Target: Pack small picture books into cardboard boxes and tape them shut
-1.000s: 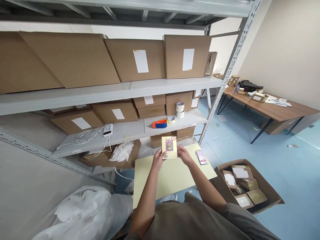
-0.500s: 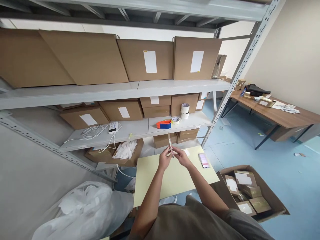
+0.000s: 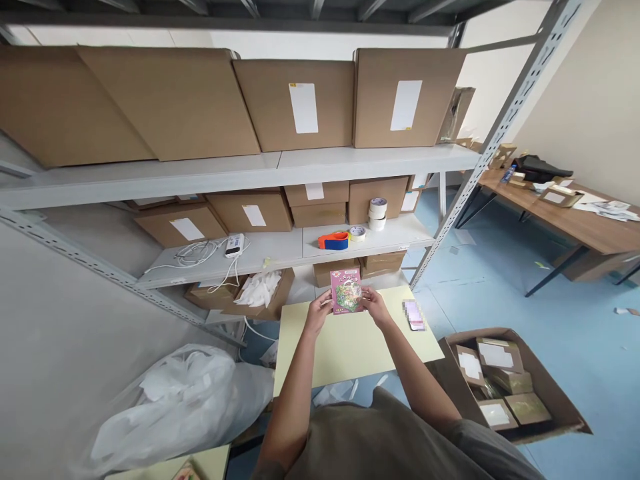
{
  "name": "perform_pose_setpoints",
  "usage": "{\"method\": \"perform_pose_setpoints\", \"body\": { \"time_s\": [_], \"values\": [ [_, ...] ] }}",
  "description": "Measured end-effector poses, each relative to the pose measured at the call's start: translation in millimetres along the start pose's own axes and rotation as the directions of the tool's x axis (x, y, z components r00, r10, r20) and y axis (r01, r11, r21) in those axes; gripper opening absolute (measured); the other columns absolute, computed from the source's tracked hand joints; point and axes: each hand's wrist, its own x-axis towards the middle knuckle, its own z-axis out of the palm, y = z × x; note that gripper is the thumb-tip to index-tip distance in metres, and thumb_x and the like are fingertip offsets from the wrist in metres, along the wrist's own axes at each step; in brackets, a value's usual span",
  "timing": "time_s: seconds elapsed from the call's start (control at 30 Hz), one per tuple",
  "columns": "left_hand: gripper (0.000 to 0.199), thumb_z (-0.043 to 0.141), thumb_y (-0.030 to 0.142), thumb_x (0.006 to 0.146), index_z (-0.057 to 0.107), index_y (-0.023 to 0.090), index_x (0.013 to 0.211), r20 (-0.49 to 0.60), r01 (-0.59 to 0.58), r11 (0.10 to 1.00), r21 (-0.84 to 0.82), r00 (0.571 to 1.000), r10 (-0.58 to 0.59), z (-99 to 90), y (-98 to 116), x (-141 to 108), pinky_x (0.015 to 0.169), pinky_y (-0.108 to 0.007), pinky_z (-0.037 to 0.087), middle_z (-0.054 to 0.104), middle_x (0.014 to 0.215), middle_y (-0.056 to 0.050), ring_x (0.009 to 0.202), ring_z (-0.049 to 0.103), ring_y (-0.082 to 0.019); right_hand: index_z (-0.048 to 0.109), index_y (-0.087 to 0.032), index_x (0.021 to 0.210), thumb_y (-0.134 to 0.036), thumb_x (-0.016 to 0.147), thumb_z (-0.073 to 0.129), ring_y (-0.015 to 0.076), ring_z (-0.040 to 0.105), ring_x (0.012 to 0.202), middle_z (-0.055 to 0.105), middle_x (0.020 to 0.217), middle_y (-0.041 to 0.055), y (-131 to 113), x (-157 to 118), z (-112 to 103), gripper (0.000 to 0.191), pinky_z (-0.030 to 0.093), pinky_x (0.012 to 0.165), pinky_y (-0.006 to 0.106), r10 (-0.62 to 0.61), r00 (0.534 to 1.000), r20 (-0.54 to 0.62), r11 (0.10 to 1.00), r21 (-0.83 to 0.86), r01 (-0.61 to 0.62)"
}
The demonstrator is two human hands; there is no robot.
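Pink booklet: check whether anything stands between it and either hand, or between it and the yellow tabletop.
Nothing visible stands in the way. The left hand and right hand grip the pink booklet directly at opposite sides, and no object shows between it and the yellow tabletop. The blurred item lies off to the right.

Pink packet [image 3: 346, 291] with a multicoloured, largely green printed picture; pale yellow tabletop [image 3: 350, 347]; orange-and-blue tape dispenser [image 3: 333, 241]; plain brown cartons [image 3: 175, 107] bearing white labels [image 3: 303, 108]; the floor [image 3: 565, 333] is light blue, the shelves [image 3: 370, 160] pale grey.
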Motion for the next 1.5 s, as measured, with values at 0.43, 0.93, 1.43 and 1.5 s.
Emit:
{"method": "perform_pose_setpoints", "body": {
  "time_s": [0.43, 0.93, 1.43, 1.5],
  "values": [
    [0.066, 0.087, 0.017, 0.061, 0.077, 0.015, 0.126, -0.294, 0.248, 0.965, 0.081, 0.932, -0.214, -12.2, -113.0, -17.6, 0.078, -0.034, 0.062, 0.078, 0.105, -0.01, 0.089, 0.073, -0.021, 0.08, -0.019, 0.096, -0.04, 0.058, 0.086, 0.0189, 0.064, 0.073, 0.072, 0.079, 0.0021, 117.2, 14.1, -42.2, 0.045, 0.058, 0.069, 0.037, 0.302, 0.953, 0.02, 0.953, 0.022, -0.303],
    [0.072, 0.093, 0.028, 0.053, 0.075, 0.017, 0.122, -0.401, 0.549, 0.812, 0.199, 0.801, -0.443, -16.5, -250.9, -47.0, 0.105, -0.043, 0.05, 0.073, 0.133, -0.02, 0.126, 0.067, -0.035, 0.08, -0.023, 0.091, -0.044, 0.063, 0.078, 0.0287, 0.07, 0.098, 0.08, 0.098, 0.0081, 239.2, -20.9, -73.8, 0.035, 0.055, 0.084, 0.04, 0.506, 0.83, -0.236, 0.825, -0.149, -0.545],
    [0.053, 0.077, 0.007, 0.055, 0.08, 0.018, 0.107, -0.358, 0.441, 0.889, 0.123, 0.855, -0.375, -121.0, -211.3, -31.2, 0.103, -0.046, 0.051, 0.081, 0.105, -0.01, 0.109, 0.072, -0.034, 0.077, -0.025, 0.092, -0.052, 0.059, 0.084, 0.0344, 0.069, 0.105, 0.078, 0.093, 0.0094, 260.9, 11.6, 54.8, 0.044, 0.05, 0.09, 0.047, 0.578, 0.803, -0.146, 0.794, -0.129, -0.595],
    [0.054, 0.075, 0.007, 0.056, 0.079, 0.018, 0.109, -0.402, 0.425, 0.9, 0.099, 0.844, -0.354, -156.9, -205.1, -24.2, 0.107, -0.047, 0.049, 0.08, 0.112, -0.011, 0.117, 0.069, -0.034, 0.078, -0.025, 0.096, -0.053, 0.059, 0.084, 0.0342, 0.068, 0.108, 0.079, 0.097, 0.0098, 273.1, 26.5, 88.9, 0.047, 0.05, 0.091, 0.047, 0.571, 0.812, -0.12, 0.8, -0.139, -0.583]
  ]
}}
